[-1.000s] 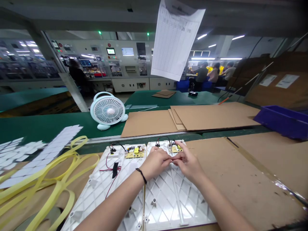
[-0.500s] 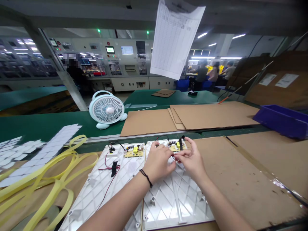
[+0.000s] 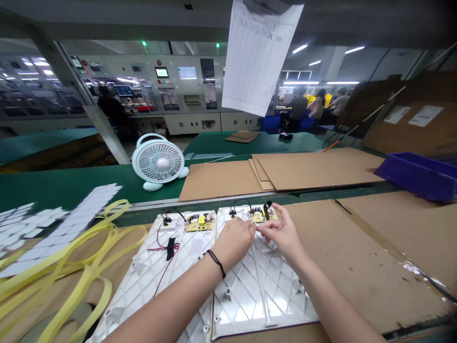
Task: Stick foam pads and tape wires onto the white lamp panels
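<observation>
Two white ribbed plastic panels lie side by side on the cardboard-covered bench. Each carries a small yellow circuit board at its far edge. Over the right panel (image 3: 260, 290), my left hand (image 3: 233, 240) and my right hand (image 3: 280, 231) meet with fingers pinched together on thin wires. A strip of black tape (image 3: 266, 209) stands up from my right fingers, in front of that panel's circuit board (image 3: 260, 216). The left panel (image 3: 157, 281) holds a circuit board (image 3: 199, 222), red and black wires, and a piece of black tape (image 3: 170, 247).
Yellow strips (image 3: 71, 267) and white pads (image 3: 53, 224) lie at left. A small pale-blue fan (image 3: 159, 162) stands on the green belt beside flat cardboard sheets (image 3: 285, 171). A purple bin (image 3: 417, 176) sits at right. A paper sheet (image 3: 259, 52) hangs overhead. People work far behind.
Both hands have shifted slightly toward the far edge of the right panel. The black tape strip now stands up from my right fingers, where it was not seen a second ago.
</observation>
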`<state>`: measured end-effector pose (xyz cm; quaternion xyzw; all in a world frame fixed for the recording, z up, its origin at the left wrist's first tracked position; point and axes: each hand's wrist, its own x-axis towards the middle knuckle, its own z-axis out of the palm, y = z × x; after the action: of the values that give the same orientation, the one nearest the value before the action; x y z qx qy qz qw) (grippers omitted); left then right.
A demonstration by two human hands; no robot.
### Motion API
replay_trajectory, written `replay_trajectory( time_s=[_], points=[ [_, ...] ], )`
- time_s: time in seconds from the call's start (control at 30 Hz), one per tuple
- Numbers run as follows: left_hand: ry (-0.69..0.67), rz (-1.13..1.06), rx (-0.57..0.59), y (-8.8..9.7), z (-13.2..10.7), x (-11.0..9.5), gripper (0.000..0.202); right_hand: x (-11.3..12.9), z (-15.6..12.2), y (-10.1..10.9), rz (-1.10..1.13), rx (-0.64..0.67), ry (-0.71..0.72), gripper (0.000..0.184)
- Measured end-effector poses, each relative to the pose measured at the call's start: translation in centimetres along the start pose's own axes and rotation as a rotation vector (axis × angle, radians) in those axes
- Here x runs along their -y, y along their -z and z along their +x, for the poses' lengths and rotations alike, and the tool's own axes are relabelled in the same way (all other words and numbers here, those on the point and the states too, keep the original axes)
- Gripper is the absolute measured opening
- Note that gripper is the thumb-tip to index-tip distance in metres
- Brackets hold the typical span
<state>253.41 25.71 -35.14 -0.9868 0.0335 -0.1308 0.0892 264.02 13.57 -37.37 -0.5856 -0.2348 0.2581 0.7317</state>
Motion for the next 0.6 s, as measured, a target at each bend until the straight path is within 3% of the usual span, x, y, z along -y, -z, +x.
replay_trajectory(
  time_s=[0.1, 0.2, 0.27, 0.43, 0.53, 0.6],
  points=[
    [0.031, -0.007, 0.075, -0.3, -0.1, 0.6, 0.022, 0.4, -0.1, -0.1, -0.017, -0.016, 0.03, 0.095],
    [0.054, -0.069, 0.066, -0.5, -0.1, 1.2, 0.03, 0.3, 0.2, 0.2, -0.041, -0.047, 0.064, 0.088],
    [0.06, -0.118, 0.064, -0.6, -0.3, 1.7, 0.024, 0.1, 0.7, 1.2, -0.098, -0.05, 0.072, 0.084],
    [0.146, -0.297, 0.054, -1.0, -1.2, 3.1, 0.03, 0.3, 2.8, 7.3, -0.361, -0.195, 0.107, 0.077],
    [0.169, -0.486, 0.013, -1.7, -1.4, 3.6, 0.027, -0.1, 3.9, 10.6, -0.474, -0.228, 0.034, 0.077],
    [0.179, -0.553, 0.047, -2.2, -1.2, 3.7, 0.022, -1.0, 4.4, 11.5, -0.605, -0.24, -0.04, 0.069]
  ],
)
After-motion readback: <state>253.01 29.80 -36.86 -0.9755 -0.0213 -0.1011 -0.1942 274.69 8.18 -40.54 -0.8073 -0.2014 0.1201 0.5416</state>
